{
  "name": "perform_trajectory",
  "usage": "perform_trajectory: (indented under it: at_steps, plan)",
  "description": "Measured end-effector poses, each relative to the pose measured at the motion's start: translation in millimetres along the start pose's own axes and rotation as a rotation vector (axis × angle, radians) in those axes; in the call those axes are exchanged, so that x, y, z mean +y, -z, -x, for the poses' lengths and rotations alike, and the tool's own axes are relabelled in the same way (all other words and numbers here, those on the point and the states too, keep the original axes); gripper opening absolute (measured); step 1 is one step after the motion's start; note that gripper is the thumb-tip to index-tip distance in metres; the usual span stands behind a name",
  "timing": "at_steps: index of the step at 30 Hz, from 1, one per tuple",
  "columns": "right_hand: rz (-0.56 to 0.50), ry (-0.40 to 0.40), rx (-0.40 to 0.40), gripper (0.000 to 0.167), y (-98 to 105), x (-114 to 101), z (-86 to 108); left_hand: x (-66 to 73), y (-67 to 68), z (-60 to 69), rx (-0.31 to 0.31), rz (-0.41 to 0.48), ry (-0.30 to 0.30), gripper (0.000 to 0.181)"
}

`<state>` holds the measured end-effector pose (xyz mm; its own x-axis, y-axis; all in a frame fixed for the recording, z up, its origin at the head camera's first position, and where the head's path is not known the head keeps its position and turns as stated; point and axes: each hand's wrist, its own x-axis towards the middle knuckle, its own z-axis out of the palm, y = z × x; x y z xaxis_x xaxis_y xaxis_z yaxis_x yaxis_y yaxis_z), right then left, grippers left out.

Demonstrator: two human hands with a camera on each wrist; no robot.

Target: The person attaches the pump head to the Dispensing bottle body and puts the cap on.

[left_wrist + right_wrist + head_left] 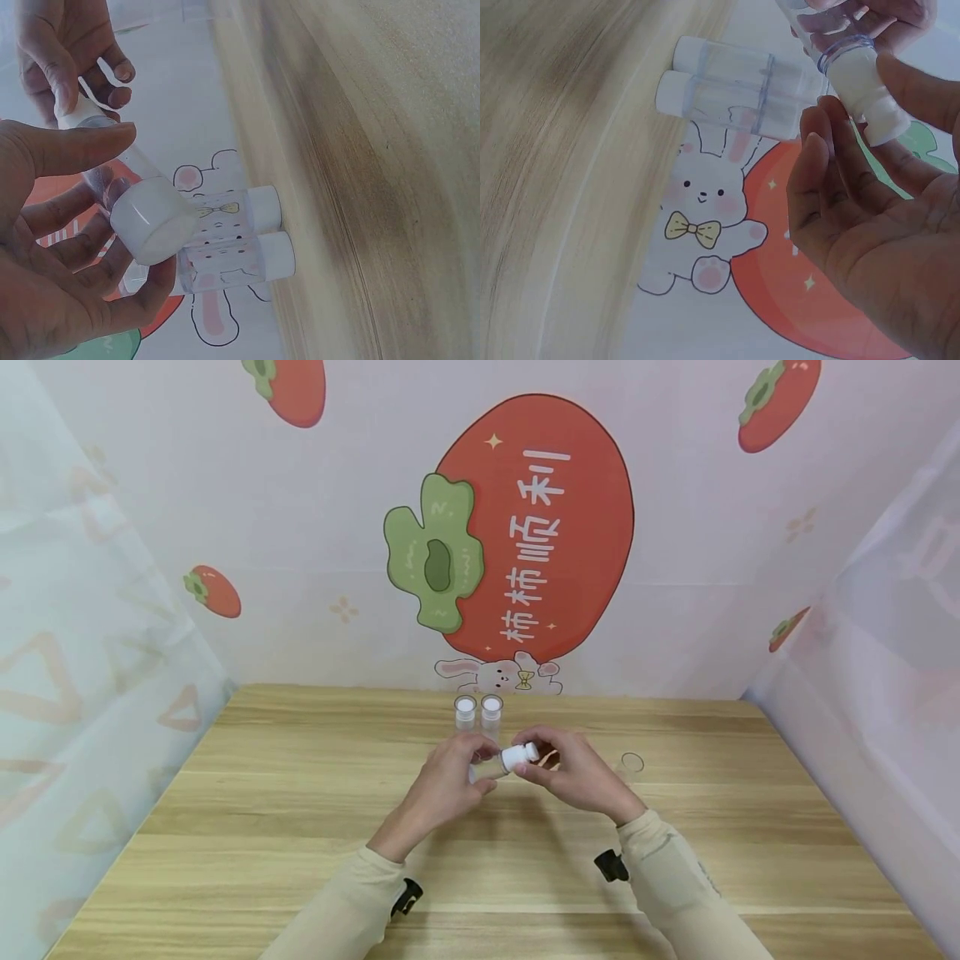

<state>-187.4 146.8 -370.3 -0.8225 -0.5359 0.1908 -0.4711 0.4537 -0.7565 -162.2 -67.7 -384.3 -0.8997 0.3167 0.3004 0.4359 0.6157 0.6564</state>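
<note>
Above the middle of the table, my left hand [447, 779] holds a small clear pump bottle [489, 768], tilted, with its white collar toward the right. In the left wrist view its white base [154, 220] sits among my left fingers. With thumb and fingers, my right hand [583, 774] grips the white pump top [864, 90] at the other end. Two similar bottles, a left one [465, 714] and a right one [491, 714], stand upright side by side just behind my hands. To the right of my right hand is a clear cap [632, 763], faint against the wood.
The wooden table [300, 827] meets a printed backdrop [675, 635] at its far edge. White sheets hang along the left side [97, 635] and right side [885, 635]. A black strap piece [611, 865] hangs from the right sleeve.
</note>
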Motion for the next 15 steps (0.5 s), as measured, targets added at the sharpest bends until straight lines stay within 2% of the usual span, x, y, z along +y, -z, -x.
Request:
perform_trajectory:
  at_steps: [5,15]
  plan:
    - [0.02,-0.014,0.019,0.043,6.8,3.1,3.7,-1.3,-0.4,0.5,0.002,0.0,0.011,0.032]
    - [0.145,-0.087,0.056,0.041,25.2,15.8,11.6,-1.4,-0.4,0.4,0.002,-0.001,0.033,0.034]
